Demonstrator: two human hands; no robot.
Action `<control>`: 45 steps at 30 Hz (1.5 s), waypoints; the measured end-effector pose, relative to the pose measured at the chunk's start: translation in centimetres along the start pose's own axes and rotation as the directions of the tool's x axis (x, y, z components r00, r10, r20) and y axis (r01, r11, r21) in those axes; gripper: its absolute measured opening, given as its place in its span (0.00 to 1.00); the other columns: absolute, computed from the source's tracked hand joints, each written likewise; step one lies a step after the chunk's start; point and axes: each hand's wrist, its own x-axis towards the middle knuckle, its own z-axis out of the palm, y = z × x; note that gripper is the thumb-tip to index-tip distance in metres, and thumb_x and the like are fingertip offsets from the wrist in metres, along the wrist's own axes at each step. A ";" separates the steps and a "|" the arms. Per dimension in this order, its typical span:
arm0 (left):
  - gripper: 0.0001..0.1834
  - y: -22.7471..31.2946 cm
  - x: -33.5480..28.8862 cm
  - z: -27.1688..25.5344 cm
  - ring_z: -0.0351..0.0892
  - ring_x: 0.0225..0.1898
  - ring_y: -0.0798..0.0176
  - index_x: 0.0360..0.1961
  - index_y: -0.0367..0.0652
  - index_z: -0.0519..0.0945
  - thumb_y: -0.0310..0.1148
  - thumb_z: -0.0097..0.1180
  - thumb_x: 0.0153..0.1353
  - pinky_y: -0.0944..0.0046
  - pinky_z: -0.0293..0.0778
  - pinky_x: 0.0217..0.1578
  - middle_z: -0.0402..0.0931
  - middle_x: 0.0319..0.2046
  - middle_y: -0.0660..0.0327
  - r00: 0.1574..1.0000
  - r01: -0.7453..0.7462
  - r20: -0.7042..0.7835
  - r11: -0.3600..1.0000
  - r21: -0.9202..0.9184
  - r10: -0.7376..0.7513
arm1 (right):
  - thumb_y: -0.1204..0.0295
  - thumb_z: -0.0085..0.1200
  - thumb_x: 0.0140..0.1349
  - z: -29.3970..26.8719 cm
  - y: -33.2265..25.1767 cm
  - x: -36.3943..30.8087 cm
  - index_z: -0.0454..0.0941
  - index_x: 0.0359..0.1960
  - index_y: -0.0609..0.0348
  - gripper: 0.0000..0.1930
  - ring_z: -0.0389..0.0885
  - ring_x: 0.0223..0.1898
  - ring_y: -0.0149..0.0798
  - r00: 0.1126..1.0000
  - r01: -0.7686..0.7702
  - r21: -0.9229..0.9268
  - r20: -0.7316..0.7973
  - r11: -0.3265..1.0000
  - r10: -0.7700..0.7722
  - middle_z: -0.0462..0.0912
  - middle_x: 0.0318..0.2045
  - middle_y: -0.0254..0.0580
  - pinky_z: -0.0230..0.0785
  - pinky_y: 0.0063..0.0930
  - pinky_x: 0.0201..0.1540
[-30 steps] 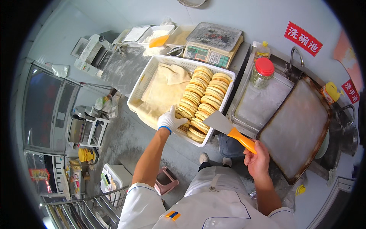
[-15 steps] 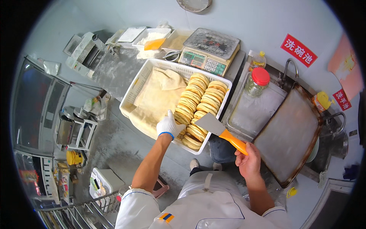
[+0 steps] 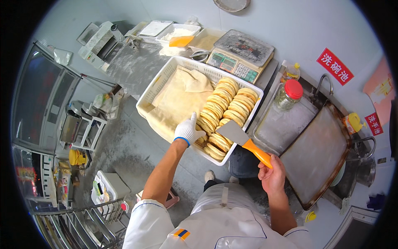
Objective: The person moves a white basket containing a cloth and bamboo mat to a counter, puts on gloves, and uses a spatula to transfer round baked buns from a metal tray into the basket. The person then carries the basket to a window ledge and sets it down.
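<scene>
My left hand, in a white glove with a blue cuff, is over the near side of a white plastic basket. Its index finger points away from me with the thumb apart, between a beige cloth and the left row of round flatbreads; its other fingers are partly hidden. Closed around an orange handle, my bare right hand holds a scraper. The scraper's broad metal blade lies over or just above the near part of the right row of flatbreads.
Behind the basket stands a digital scale beside tubs of flour. To the right, a red-lidded jar sits on a metal tray. A large browned baking tray leans by the sink taps.
The whole view has shifted, so the basket and counter appear further right. My left hand stays by the flatbreads' near end, and the scraper remains in my right hand over the right row.
</scene>
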 end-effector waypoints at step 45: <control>0.43 -2.5 -79.5 41.7 0.73 0.68 0.41 0.63 0.33 0.79 0.63 0.54 0.63 0.53 0.67 0.69 0.75 0.65 0.41 0.012 0.659 0.587 -0.435 -0.613 -0.809 | 0.64 0.44 0.80 22.5 28.0 -19.8 0.68 0.66 0.60 0.19 0.77 0.26 0.30 0.497 -0.129 -0.448 0.743 0.885 0.449 0.82 0.40 0.46 0.72 0.24 0.29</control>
